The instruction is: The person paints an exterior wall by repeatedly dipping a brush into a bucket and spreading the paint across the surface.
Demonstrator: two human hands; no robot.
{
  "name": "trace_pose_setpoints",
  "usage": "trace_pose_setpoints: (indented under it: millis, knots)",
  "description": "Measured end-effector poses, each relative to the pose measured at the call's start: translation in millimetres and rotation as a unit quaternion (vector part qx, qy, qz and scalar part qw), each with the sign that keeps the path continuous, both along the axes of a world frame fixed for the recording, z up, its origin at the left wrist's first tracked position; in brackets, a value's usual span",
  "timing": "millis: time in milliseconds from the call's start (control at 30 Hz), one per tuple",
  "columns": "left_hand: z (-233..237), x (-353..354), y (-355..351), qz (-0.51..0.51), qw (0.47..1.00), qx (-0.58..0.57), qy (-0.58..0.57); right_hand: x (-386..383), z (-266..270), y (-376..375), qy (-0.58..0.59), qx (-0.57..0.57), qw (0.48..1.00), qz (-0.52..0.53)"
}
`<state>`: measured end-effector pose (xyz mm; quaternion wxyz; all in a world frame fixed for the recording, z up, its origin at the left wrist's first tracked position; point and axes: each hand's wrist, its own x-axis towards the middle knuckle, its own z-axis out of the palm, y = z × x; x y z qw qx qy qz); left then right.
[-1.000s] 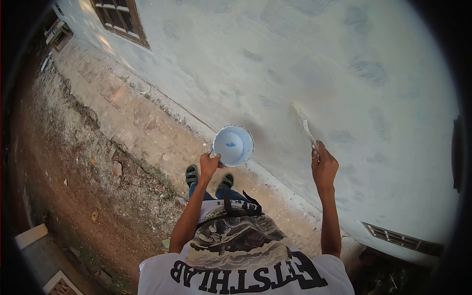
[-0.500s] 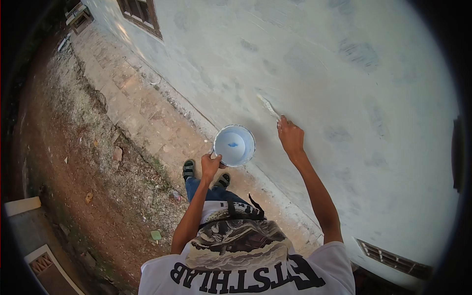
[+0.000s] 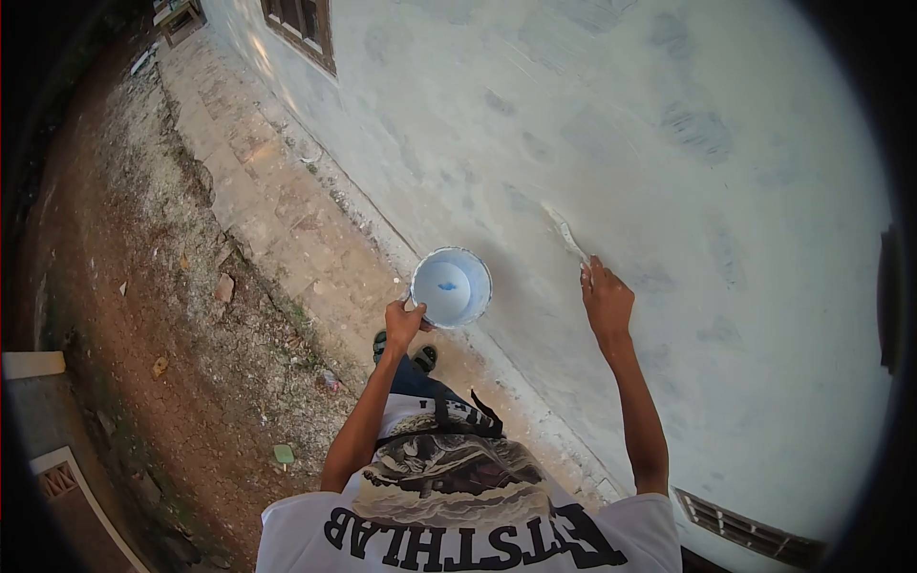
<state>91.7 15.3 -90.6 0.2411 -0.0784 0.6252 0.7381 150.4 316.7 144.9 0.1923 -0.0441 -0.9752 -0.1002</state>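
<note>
My left hand (image 3: 405, 323) grips the near-left rim of a round bucket (image 3: 452, 287), with its thumb over the edge. The inside of the bucket is pale blue, with a darker blue spot near the middle. To the right, my right hand (image 3: 608, 298) is closed round the handle of a paintbrush (image 3: 570, 235). The brush points up and left, its pale bristles against the light wall (image 3: 611, 172). Greyish patches and streaks mark the wall's surface.
A paved walkway (image 3: 287, 220) runs along the wall's foot, with rough earth (image 3: 181, 315) to its left. Barred windows (image 3: 304, 29) are at the top and lower right (image 3: 750, 525). A green object (image 3: 284, 454) lies on the ground. My sandalled feet (image 3: 425, 358) are below the bucket.
My right hand and the brush have moved right and down across the wall. The bucket stays nearly in place in my left hand. The view has shifted slightly.
</note>
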Motion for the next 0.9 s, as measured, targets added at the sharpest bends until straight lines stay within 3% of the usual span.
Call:
trace_pose_setpoints:
  millis: [167,467,600,667,733,833,900]
  knots:
    - [1,-17,-10,-0.028,1.000,-0.009,0.003,57,48,-11,0.062,-0.012,0.995,-0.073]
    - [11,-35,-23,-0.025,1.000,0.011,-0.010,-31,44,-50,0.003,0.003,0.999,-0.052]
    - [18,-34,-33,-0.022,0.999,0.018,0.018,-14,62,-40,0.042,-0.002,0.996,-0.080]
    - [27,-37,-38,-0.039,0.999,-0.002,0.003,14,77,-51,0.042,-0.041,0.987,-0.149]
    - [30,-39,-43,-0.038,0.999,-0.004,0.012,43,80,-62,0.054,-0.160,0.960,-0.224]
    - [37,-38,-45,-0.043,0.999,-0.006,0.019,62,60,-97,0.064,-0.315,0.916,-0.240]
    - [45,-41,-46,-0.046,0.999,-0.007,0.023,59,34,-123,0.003,-0.389,0.903,-0.180]
